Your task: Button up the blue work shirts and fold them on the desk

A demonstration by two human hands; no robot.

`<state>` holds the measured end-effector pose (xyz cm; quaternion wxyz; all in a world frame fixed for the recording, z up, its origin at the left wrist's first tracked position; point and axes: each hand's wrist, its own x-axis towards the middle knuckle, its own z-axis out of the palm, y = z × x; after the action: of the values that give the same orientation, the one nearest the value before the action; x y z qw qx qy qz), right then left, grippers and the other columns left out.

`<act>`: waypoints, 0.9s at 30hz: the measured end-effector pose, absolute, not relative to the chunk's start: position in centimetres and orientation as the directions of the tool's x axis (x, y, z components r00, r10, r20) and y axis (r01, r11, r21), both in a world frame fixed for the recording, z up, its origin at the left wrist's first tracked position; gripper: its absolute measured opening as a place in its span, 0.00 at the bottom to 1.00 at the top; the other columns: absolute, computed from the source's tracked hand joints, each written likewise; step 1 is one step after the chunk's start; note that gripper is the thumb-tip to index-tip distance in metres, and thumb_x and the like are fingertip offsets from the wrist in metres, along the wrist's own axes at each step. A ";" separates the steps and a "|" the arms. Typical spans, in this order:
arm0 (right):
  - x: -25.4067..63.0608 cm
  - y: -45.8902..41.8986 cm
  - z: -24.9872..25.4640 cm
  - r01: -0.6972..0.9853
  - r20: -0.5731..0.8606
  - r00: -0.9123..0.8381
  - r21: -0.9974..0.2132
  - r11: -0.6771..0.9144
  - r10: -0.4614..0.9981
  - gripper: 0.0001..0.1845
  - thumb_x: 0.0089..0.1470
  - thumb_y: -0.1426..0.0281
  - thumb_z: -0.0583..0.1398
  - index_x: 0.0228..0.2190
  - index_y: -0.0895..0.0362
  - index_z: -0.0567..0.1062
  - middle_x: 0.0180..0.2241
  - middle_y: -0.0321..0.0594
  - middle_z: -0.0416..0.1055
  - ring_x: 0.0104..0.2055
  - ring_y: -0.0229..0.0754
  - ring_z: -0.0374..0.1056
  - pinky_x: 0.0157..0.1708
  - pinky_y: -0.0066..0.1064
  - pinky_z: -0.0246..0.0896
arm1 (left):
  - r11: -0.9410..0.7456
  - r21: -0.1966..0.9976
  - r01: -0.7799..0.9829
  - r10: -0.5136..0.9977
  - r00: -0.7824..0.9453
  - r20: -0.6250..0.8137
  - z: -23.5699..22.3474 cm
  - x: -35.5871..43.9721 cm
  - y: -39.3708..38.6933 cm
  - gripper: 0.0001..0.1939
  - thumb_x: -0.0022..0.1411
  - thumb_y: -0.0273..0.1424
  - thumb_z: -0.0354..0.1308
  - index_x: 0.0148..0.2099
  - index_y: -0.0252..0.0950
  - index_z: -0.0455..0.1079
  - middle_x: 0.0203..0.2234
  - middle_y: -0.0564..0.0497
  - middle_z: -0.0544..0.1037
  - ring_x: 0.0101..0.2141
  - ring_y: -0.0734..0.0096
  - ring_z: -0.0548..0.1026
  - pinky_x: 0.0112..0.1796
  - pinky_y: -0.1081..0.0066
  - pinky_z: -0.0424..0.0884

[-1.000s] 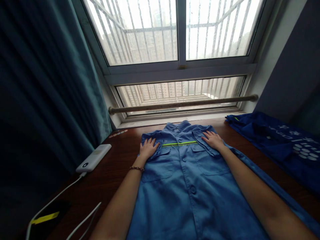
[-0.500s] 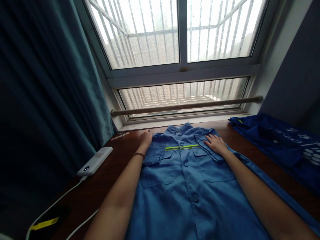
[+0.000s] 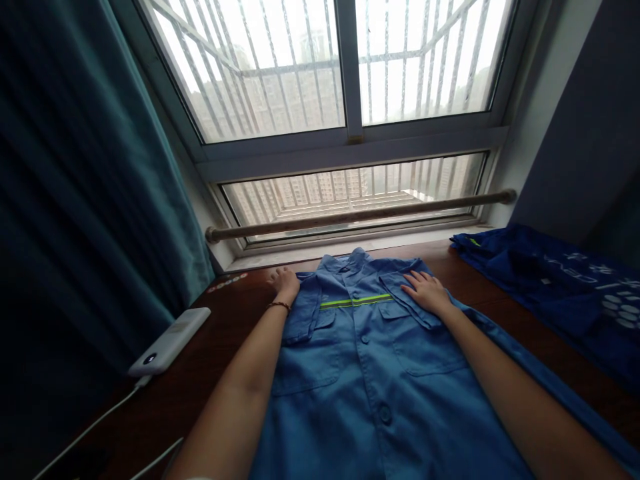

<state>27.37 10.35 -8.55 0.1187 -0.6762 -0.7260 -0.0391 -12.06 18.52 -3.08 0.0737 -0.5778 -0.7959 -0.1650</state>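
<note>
A blue work shirt (image 3: 360,373) with a yellow-green stripe lies front up, its collar toward the window. Its sleeve parts are folded over the chest on both sides. At the shirt's left shoulder edge in view, my left hand (image 3: 285,283) rests with fingers apart, partly on the tabletop; the wrist has a beaded bracelet (image 3: 279,305). My right hand (image 3: 426,292) lies flat with spread fingers on the folded cloth at the right shoulder. Neither hand grips anything.
A dark blue printed garment (image 3: 560,287) lies at the right. On the brown wooden surface (image 3: 210,373) at left are a white power bank (image 3: 170,341) and its cable (image 3: 90,427). A teal curtain (image 3: 160,200) hangs at left; a rail (image 3: 360,215) crosses before the window.
The view has shifted a little, so most things sit further left. The fingers of my left hand now show more spread beside the shirt; my right hand stays on the folded cloth.
</note>
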 end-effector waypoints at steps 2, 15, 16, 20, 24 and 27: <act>27.2 10.2 -8.3 0.991 0.234 -0.053 -0.105 0.080 0.971 0.30 0.54 0.50 0.43 0.53 0.49 0.61 0.56 0.40 0.56 0.57 0.52 0.49 0.52 0.47 0.45 | 0.189 0.135 0.973 0.891 -0.228 0.392 -2.9 -11.0 17.9 0.19 0.58 0.26 0.42 0.50 0.28 0.63 0.50 0.33 0.64 0.53 0.49 0.57 0.50 0.47 0.48; 24.8 9.6 -7.3 0.934 0.213 -0.294 -0.141 0.327 0.932 0.27 0.56 0.53 0.44 0.53 0.49 0.61 0.56 0.37 0.56 0.57 0.48 0.50 0.53 0.41 0.47 | -0.203 0.164 0.965 0.979 0.198 0.049 -6.3 -4.5 17.9 0.36 0.56 0.54 0.35 0.61 0.41 0.50 0.61 0.47 0.46 0.59 0.54 0.44 0.54 0.47 0.41; 24.8 9.6 -7.4 0.934 0.215 -0.292 -0.145 0.326 0.932 0.27 0.56 0.53 0.44 0.53 0.49 0.61 0.56 0.37 0.56 0.57 0.48 0.50 0.53 0.42 0.47 | -0.181 0.193 0.964 0.983 0.175 0.048 -6.3 -4.5 18.2 0.36 0.55 0.55 0.36 0.60 0.42 0.50 0.61 0.47 0.46 0.59 0.54 0.43 0.54 0.46 0.40; 25.1 9.4 -7.2 0.900 0.281 -0.294 -0.240 0.363 0.914 0.25 0.55 0.55 0.48 0.50 0.53 0.66 0.54 0.40 0.60 0.56 0.48 0.53 0.54 0.40 0.48 | -0.140 0.268 0.953 0.988 0.117 0.101 -5.9 -4.1 18.6 0.32 0.56 0.52 0.40 0.59 0.42 0.54 0.60 0.47 0.51 0.59 0.54 0.44 0.54 0.47 0.39; 27.6 9.9 -6.3 0.777 0.399 -0.040 -0.564 0.279 0.916 0.17 0.51 0.61 0.54 0.41 0.55 0.72 0.47 0.41 0.67 0.52 0.44 0.59 0.53 0.34 0.50 | -0.065 0.329 0.942 0.978 -0.005 0.207 -5.0 -5.1 17.9 0.24 0.62 0.38 0.39 0.58 0.36 0.54 0.59 0.44 0.52 0.59 0.59 0.45 0.56 0.52 0.40; 30.8 11.0 -5.7 0.666 0.299 0.280 -0.745 0.039 0.913 0.18 0.48 0.63 0.57 0.40 0.59 0.71 0.44 0.48 0.69 0.49 0.48 0.63 0.49 0.40 0.56 | 0.059 0.409 0.910 0.954 -0.173 0.247 -3.3 -8.9 16.9 0.23 0.60 0.31 0.43 0.57 0.29 0.54 0.57 0.36 0.55 0.58 0.56 0.50 0.55 0.55 0.46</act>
<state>30.81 11.03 -5.72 0.4248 -0.6777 -0.5824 0.1449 -8.91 16.93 -3.29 -0.0444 -0.6417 -0.7262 -0.2427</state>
